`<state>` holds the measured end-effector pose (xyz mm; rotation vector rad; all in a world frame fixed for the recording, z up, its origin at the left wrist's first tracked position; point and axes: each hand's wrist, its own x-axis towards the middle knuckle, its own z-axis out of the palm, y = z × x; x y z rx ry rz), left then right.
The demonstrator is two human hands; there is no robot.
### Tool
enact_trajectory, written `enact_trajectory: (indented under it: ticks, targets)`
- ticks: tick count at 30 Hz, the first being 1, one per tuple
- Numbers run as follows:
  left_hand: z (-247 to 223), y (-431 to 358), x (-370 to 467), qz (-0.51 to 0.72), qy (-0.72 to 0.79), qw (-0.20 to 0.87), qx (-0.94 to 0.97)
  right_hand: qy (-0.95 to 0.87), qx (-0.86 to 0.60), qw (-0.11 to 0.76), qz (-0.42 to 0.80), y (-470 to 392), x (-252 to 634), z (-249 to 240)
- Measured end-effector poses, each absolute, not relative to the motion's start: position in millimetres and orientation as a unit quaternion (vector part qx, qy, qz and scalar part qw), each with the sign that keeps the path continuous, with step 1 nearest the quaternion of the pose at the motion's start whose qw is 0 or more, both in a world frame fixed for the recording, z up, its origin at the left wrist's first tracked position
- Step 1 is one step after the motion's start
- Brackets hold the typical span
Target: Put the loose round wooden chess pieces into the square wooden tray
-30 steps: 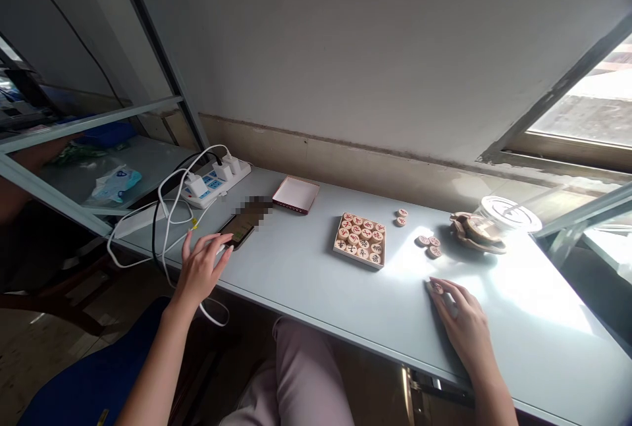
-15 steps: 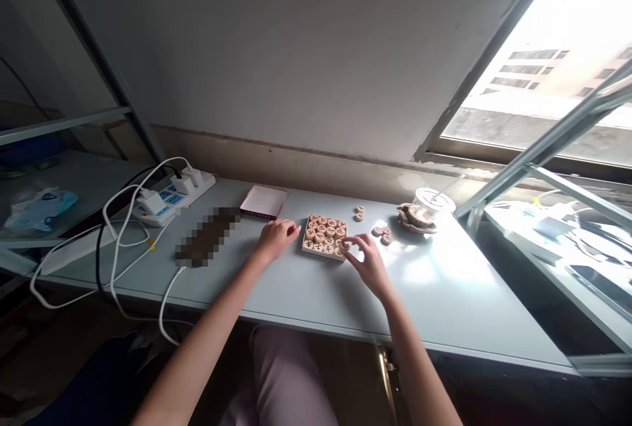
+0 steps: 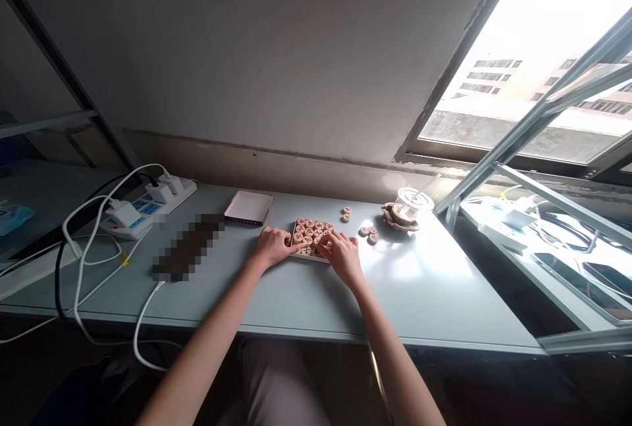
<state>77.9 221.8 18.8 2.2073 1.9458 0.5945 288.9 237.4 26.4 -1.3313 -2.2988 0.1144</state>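
Observation:
A shallow box (image 3: 311, 259) filled with rows of round wooden pieces (image 3: 307, 240) with red or dark characters stands on the grey table. My left hand (image 3: 274, 246) is at the box's left side, its thumb reaching over the front left corner. Over the right part of the box is my right hand (image 3: 342, 255), fingers bent down onto the pieces and hiding some of them. Whether its fingertips grip a piece is hidden. More round pieces (image 3: 372, 239) lie to the right, and two others (image 3: 347, 214) lie behind the box.
An open box lid (image 3: 249, 207) lies at the back left. A lidded cup (image 3: 413, 202) with a straw stands on a brown holder (image 3: 399, 220) at the back right. Far left are a power strip (image 3: 148, 205), cables and a blurred object (image 3: 190, 248).
My left hand has moved right to touch the box. My right hand has shifted left from the box's right edge to over its pieces. The view has turned slightly right.

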Motion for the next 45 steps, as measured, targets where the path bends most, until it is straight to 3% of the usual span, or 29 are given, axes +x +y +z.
enact_trajectory:
  ticks: [5, 10, 13, 20, 26, 32, 45]
  targets:
    - [23, 226, 82, 0.172, 0.661, 0.084, 0.726, -0.785, -0.551, 0.282, -0.01, 249, 324, 27]
    - [23, 228, 79, 0.168, 0.653, 0.104, 0.731, -0.731, -0.649, 0.191, -0.088, 260, 372, 14]
    - [22, 229, 75, 0.172, 0.637, 0.12, 0.742, -0.733, -0.648, 0.186, -0.092, 260, 386, 6]
    - [16, 229, 68, 0.213, 0.593, 0.173, 0.757, -0.727, -0.601, 0.319, 0.088, 267, 406, -7]
    - [11, 229, 68, 0.233, 0.601, 0.178, 0.744, -0.773, -0.516, 0.312, 0.198, 250, 374, 18]
    - [5, 229, 69, 0.249, 0.598, 0.155, 0.746, -0.82, -0.493, 0.28, 0.081, 239, 322, 31]
    - [4, 232, 70, 0.258, 0.58, 0.152, 0.758, -0.804, -0.532, 0.262, -0.041, 233, 301, 14]
